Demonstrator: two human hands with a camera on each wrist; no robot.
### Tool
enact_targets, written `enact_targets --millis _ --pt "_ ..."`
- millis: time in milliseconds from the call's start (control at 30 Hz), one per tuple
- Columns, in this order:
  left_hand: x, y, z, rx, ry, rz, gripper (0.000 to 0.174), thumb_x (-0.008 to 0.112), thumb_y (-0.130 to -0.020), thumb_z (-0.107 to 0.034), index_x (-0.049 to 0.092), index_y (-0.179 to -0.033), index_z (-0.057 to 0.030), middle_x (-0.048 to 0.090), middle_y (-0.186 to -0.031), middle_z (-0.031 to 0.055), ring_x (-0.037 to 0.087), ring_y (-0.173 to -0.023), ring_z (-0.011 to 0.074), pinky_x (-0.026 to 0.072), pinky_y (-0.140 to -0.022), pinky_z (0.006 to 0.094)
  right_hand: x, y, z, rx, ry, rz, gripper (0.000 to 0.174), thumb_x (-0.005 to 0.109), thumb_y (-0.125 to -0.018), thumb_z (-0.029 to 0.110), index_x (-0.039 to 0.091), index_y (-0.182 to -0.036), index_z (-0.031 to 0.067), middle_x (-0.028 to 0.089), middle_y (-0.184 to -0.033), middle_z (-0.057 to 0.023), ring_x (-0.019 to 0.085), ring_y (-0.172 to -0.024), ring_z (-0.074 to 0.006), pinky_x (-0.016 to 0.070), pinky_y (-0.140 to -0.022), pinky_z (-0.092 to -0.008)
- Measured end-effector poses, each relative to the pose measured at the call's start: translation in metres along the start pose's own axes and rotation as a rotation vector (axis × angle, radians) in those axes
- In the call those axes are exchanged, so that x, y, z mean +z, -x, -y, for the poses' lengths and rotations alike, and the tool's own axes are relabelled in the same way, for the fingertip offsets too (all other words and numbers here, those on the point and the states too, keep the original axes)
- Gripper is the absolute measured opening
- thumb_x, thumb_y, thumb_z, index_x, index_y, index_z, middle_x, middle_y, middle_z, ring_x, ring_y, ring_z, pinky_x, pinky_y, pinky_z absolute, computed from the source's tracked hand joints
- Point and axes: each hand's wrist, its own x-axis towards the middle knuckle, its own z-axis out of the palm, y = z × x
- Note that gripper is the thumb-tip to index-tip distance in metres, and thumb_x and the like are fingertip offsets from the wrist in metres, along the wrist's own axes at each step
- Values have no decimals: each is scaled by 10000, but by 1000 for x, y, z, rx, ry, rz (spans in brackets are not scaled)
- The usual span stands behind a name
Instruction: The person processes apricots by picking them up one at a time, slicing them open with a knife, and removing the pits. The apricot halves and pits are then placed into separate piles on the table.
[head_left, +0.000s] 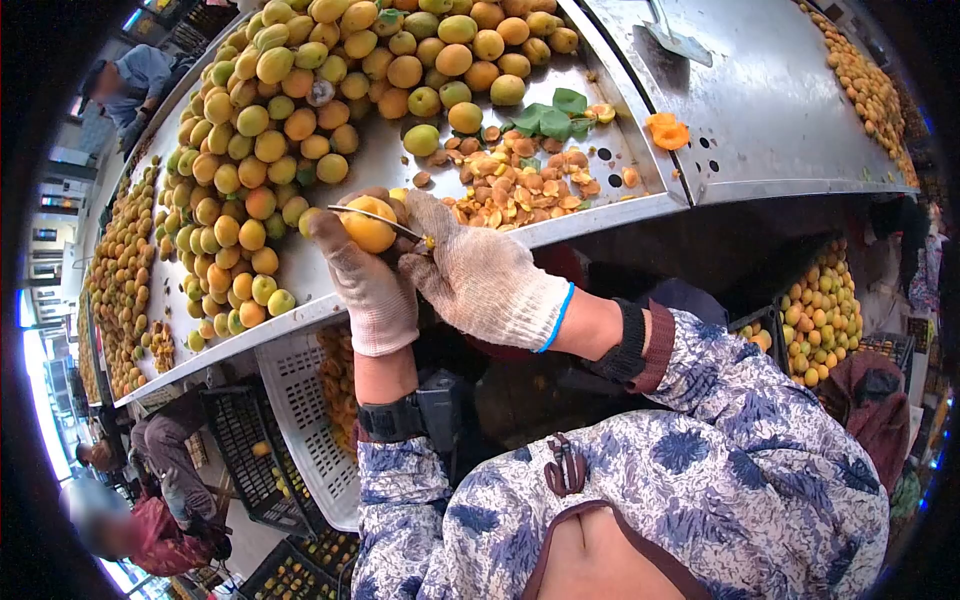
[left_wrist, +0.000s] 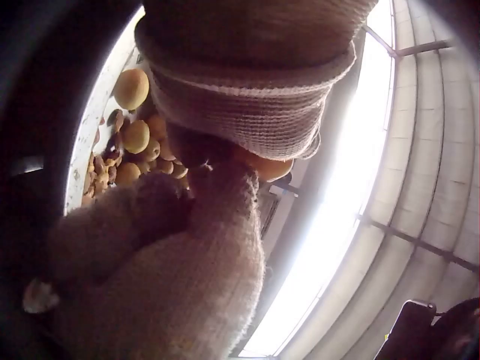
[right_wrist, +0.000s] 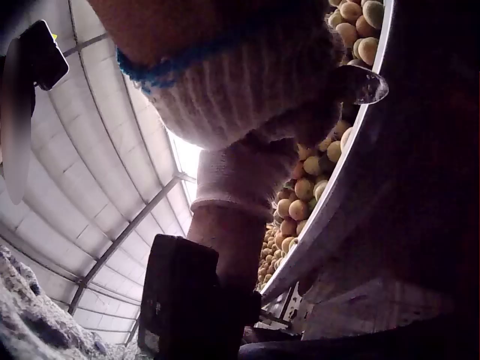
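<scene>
In the head view, my gloved left hand [head_left: 372, 285] holds a yellow-orange apricot [head_left: 368, 228] over the edge of the metal table. My right hand [head_left: 490, 275], in a knit glove with a blue hem, grips a small knife [head_left: 408, 232]. Its thin blade lies across the top of the apricot. A shiny rounded end [right_wrist: 369, 85] juts out of the right fist in the right wrist view. The left wrist view shows the left glove's cuff [left_wrist: 240, 112] above the right glove [left_wrist: 180, 285], with much of the apricot hidden.
A big heap of apricots [head_left: 260, 150] covers the metal table. Near its rim lie brown stones [head_left: 520, 180], green leaves [head_left: 560, 115] and an opened apricot [head_left: 667, 131]. Below stand a white basket [head_left: 290, 400], black crates [head_left: 250, 450] and another apricot crate [head_left: 820, 310]. Other people work at left.
</scene>
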Motion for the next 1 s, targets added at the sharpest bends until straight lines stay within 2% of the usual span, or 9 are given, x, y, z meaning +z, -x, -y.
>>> enact_targets --millis 200,300,400,433,500,633,700,833,1000 --pt "7 -5 -3 8 -80 37 716 420 -910 -662 519 -1181 -7 581 -972 58 554 -863 134 445 -808 262 -10 -14 -6 74 47 5 407 481 -931 345 409 -1135 0 630 -743 -244 625 -728 -446 488 -596 -542" --pt "14 -1 -14 231 -450 91 593 533 -940 -486 491 -1225 32 558 -988 41 531 -859 106 457 -798 255 -20 -17 -7 70 122 23 453 511 -934 292 393 -1273 15 623 -876 -281 608 -805 -465 476 -636 -545" --pt "6 -4 -8 230 -409 77 535 576 -927 -448 515 -1185 16 577 -975 62 551 -842 122 471 -777 255 -25 -17 -2 96 166 72 474 520 -925 287 374 -1290 22 623 -885 -273 611 -795 -460 479 -636 -539" --pt "6 -2 -7 226 -406 70 535 576 -927 -448 515 -1185 16 577 -975 62 551 -842 122 471 -777 255 -23 -15 -1 96 167 80 474 520 -925 287 374 -1290 22 623 -885 -273 611 -795 -460 479 -636 -539" --pt "7 -1 -7 -11 64 -44 504 556 -929 -475 538 -1125 -11 601 -930 94 572 -829 143 484 -763 261 -13 -12 4 86 253 40 496 504 -911 336 378 -1245 -8 651 -741 -205 646 -706 -409 494 -577 -526" --pt "6 0 5 -219 413 -106 574 492 -919 -578 547 -1077 -29 621 -891 123 592 -853 225 492 -824 350 6 -6 -6 29 267 -34 542 510 -895 303 337 -1289 -25 660 -775 -201 650 -714 -400 498 -576 -521" --pt "4 1 5 -204 330 -104 648 486 -896 -627 531 -1135 -27 605 -993 121 583 -923 248 473 -901 391 2 -6 -3 131 202 97 570 526 -906 273 278 -1359 30 646 -911 -237 637 -767 -425 496 -625 -520" --pt "11 9 -11 -196 243 -100 671 515 -889 -616 505 -1212 -28 600 -1012 120 590 -924 247 490 -875 397 9 -6 -2 115 185 124 609 524 -897 292 276 -1377 11 642 -784 -230 633 -707 -425 494 -612 -515" --pt "9 11 -8 -142 173 -226 656 480 -911 -609 518 -1197 -21 614 -1012 115 598 -922 231 490 -857 381 1 -9 2 96 202 156 617 510 -896 308 303 -1383 -8 657 -795 -208 646 -735 -404 499 -628 -508"
